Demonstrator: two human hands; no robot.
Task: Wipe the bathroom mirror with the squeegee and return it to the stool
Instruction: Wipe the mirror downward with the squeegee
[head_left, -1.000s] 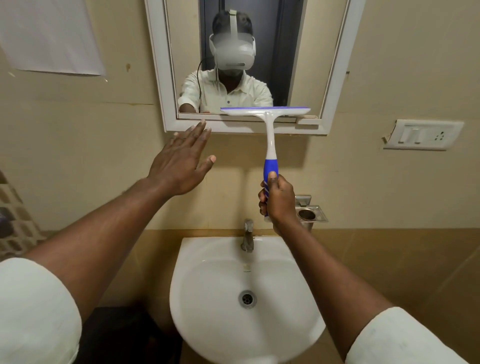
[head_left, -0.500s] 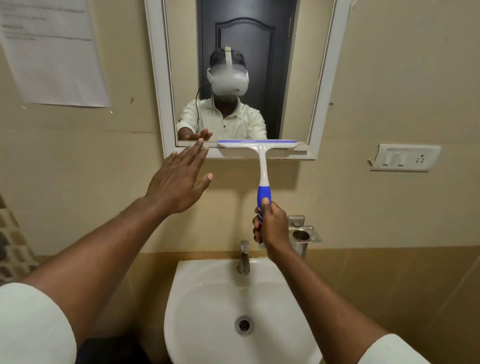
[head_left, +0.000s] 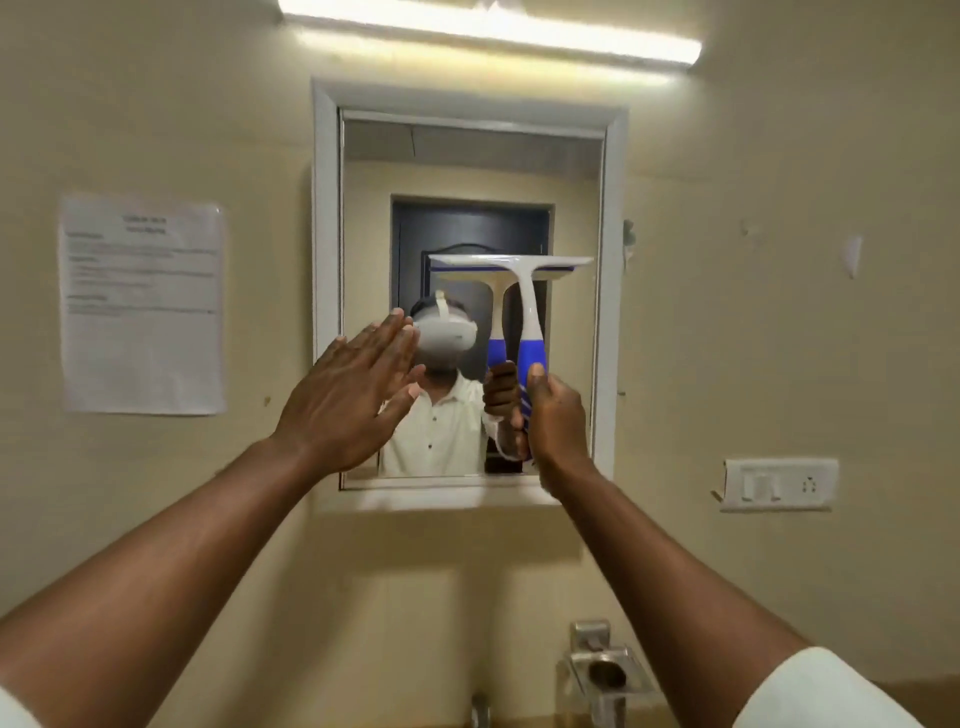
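Beige wall (head_left: 779, 156), white-framed mirror (head_left: 467, 171)

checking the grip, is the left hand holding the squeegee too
No, only the right hand grips the squeegee by its blue handle, while the left hand is open with straight fingers before the mirror.

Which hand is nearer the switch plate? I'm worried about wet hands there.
Right. The right hand grips the squeegee toward the switch plate; the left hand is farther left.
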